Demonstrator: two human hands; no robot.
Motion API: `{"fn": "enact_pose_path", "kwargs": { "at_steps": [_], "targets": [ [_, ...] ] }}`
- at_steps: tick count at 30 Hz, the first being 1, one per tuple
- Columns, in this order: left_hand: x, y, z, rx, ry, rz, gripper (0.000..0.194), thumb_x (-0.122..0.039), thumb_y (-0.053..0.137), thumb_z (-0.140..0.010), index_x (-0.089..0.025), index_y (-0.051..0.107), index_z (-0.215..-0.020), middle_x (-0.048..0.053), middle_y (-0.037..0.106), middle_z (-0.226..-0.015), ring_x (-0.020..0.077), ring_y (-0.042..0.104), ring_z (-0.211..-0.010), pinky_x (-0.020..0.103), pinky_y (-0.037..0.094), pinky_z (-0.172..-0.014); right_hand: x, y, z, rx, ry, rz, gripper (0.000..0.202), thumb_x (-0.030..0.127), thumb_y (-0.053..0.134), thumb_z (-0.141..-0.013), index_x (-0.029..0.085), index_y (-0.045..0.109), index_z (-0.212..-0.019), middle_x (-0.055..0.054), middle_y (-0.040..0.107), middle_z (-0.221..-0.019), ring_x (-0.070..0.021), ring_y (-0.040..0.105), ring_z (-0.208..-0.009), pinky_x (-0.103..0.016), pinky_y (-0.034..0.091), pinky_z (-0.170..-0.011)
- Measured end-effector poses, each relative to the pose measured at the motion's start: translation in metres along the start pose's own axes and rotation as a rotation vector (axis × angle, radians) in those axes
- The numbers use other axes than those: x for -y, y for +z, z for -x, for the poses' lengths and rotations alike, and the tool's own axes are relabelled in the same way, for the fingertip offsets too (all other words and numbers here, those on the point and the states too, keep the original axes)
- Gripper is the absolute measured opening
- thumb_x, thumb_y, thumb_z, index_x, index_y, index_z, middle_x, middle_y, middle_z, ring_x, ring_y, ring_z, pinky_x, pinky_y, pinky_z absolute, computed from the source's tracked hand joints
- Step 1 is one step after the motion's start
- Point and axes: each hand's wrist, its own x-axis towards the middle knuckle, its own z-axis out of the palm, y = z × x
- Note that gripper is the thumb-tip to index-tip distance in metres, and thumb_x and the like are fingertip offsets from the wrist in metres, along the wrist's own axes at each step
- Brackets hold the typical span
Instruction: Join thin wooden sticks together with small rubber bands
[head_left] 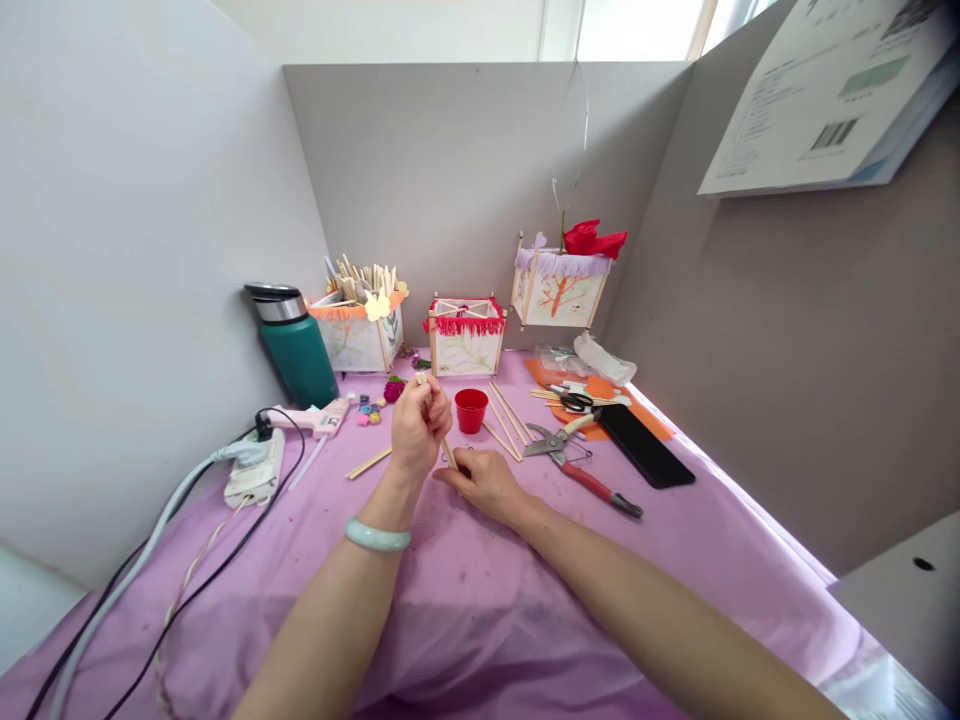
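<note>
My left hand (pixel 418 428), with a pale green bangle (pixel 377 535) on its wrist, is closed around a thin wooden stick (pixel 448 455) held at a slant. At the stick's lower end, my right hand (pixel 486 483) pinches it close to the cloth. Whether more than one stick is in the grip I cannot tell. A red cup (pixel 471 411) stands just beyond my hands. Loose wooden sticks (pixel 510 415) lie right of the cup, and another stick (pixel 369 463) lies left of my left wrist. Pruning shears (pixel 581 465) with opened blades rest to the right.
Along the back stand a box full of sticks (pixel 360 340), a red-fringed box (pixel 469 350) and a hanging lantern (pixel 561 290). At left are a green bottle (pixel 300 350), glue gun (pixel 319 415) and power strip (pixel 255 480) with cables. A black phone (pixel 646 445) lies right, near scissors (pixel 576 401).
</note>
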Motion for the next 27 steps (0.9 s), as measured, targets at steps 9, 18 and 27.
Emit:
{"fn": "enact_pose_path", "kwargs": {
  "at_steps": [9, 18, 27],
  "targets": [
    [0.0060, -0.0006, 0.0016, 0.062, 0.077, -0.046, 0.011, -0.020, 0.051, -0.078, -0.018, 0.054, -0.088, -0.008, 0.037, -0.051, 0.0041, 0.025, -0.038, 0.016, 0.018, -0.036, -0.0019, 0.0007, -0.0003, 0.008, 0.011, -0.019, 0.043, 0.052, 0.052, -0.085, 0.017, 0.050, -0.060, 0.003, 0.046, -0.053, -0.0087, 0.035, -0.050, -0.024, 0.021, -0.052],
    [0.0011, -0.0031, -0.0013, 0.046, -0.008, 0.020, 0.013, -0.027, 0.052, -0.079, -0.018, 0.047, -0.072, -0.009, 0.031, -0.045, 0.0041, 0.022, -0.034, 0.016, 0.016, -0.034, -0.0015, 0.0005, -0.0003, 0.026, 0.006, -0.017, 0.042, 0.053, 0.052, -0.084, 0.017, 0.054, -0.062, 0.003, 0.048, -0.055, -0.0086, 0.036, -0.051, -0.023, 0.021, -0.052],
    [0.0059, -0.0013, -0.0006, 0.022, 0.069, -0.053, 0.008, -0.022, 0.051, -0.078, -0.019, 0.052, -0.085, -0.008, 0.041, -0.051, 0.0039, 0.025, -0.036, 0.016, 0.019, -0.035, -0.0012, 0.0004, 0.0000, 0.002, 0.016, -0.013, 0.043, 0.052, 0.053, -0.084, 0.017, 0.050, -0.059, 0.003, 0.047, -0.053, -0.0088, 0.036, -0.050, -0.024, 0.021, -0.052]
  ]
}}
